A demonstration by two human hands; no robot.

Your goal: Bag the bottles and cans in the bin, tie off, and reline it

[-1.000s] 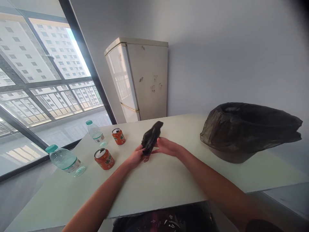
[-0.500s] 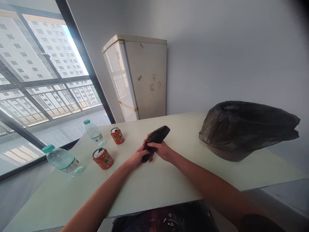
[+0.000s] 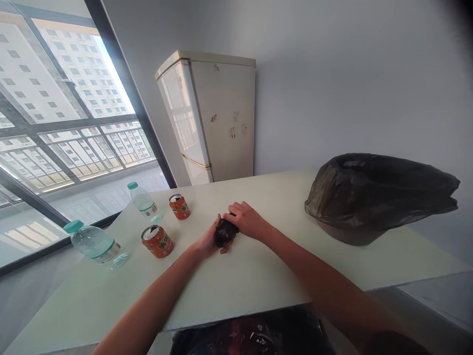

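A bunched black plastic bag [image 3: 224, 233] is held low over the middle of the table. My left hand [image 3: 208, 242] is wrapped round it from the left, some fingers hidden beneath. From above and the right, my right hand [image 3: 247, 219] presses its bent fingers on the bag's far end. To the left stand two orange soda cans, a nearer can [image 3: 157, 241] and a farther can [image 3: 179, 206]. Beyond them are two clear plastic bottles with green caps, a nearer bottle [image 3: 95, 245] and a farther bottle [image 3: 144, 202].
A bin [image 3: 351, 235] lined with a large black bag [image 3: 369, 190] stands on the right of the pale table [image 3: 273, 281]. Behind the table are a white refrigerator [image 3: 229, 93] and a grey wall. A large window [image 3: 74, 98] fills the left side.
The black bag went from a long folded strip to a shorter, compact bundle. My right hand shifted from gripping its middle to lying over its far end.
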